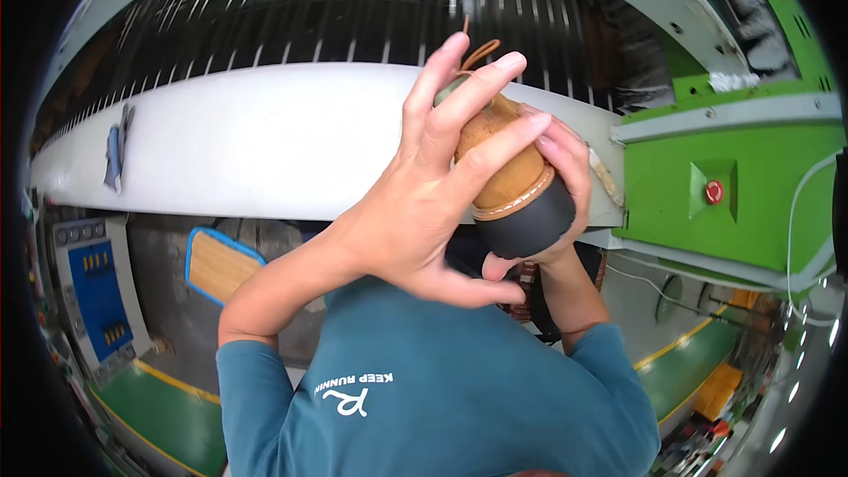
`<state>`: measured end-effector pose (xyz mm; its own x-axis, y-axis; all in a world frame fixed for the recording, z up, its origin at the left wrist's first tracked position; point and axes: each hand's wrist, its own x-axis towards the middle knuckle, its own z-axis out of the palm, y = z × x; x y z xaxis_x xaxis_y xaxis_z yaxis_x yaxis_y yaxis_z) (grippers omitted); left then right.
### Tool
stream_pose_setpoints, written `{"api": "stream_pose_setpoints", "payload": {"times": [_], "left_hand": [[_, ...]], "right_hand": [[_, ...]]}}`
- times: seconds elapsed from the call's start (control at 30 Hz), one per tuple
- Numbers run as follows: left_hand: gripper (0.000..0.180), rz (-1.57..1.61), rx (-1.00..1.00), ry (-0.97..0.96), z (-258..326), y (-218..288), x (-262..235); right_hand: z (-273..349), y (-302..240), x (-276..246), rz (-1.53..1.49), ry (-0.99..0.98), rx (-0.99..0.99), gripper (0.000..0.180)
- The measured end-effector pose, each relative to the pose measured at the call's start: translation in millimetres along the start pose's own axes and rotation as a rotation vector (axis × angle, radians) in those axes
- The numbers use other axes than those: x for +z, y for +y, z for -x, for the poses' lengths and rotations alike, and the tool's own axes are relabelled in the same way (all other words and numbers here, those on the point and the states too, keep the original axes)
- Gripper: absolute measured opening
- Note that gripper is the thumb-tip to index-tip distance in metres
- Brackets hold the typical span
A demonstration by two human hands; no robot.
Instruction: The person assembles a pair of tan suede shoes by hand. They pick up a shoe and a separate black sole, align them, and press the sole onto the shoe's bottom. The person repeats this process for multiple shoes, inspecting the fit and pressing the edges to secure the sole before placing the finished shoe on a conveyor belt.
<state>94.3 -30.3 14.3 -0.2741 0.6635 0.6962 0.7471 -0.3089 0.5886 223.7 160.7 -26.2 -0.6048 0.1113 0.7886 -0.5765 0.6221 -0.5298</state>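
Observation:
A tan suede shoe (pixel 508 193) with white stitching and a black sole (pixel 530 223) is held up above the front edge of a white work surface (pixel 291 141). Brown lace loops (pixel 481 53) stick out at its far end, beside a greenish part (pixel 449 90) partly hidden by fingers. My right hand (pixel 579 172) wraps round the shoe's right side, with the thumb near the sole. Across the shoe's left side, my left hand (pixel 411 194) is spread open, its fingers over the suede and its thumb stretched out below. Whether those fingers press on it, I cannot tell.
Behind the work surface runs a row of metal rods (pixel 353 13). A pale-handled tool (pixel 605 177) lies at the right end, a blue-grey item (pixel 115 155) at the left. To the right stands a green machine (pixel 751 185) with a red button; a blue-rimmed stool (pixel 221 265) is lower left.

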Motion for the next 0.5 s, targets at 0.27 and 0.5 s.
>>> {"api": "stream_pose_setpoints", "payload": {"times": [0.27,0.5], "left_hand": [[0.115,-0.232,0.223,0.166,-57,-9,76],[0.107,-0.329,0.288,0.146,-82,0,103]], "right_hand": [[11,-2,-35,-0.067,0.381,0.096,0.079],[-3,7,-54,-0.243,0.606,0.084,0.083]]}}
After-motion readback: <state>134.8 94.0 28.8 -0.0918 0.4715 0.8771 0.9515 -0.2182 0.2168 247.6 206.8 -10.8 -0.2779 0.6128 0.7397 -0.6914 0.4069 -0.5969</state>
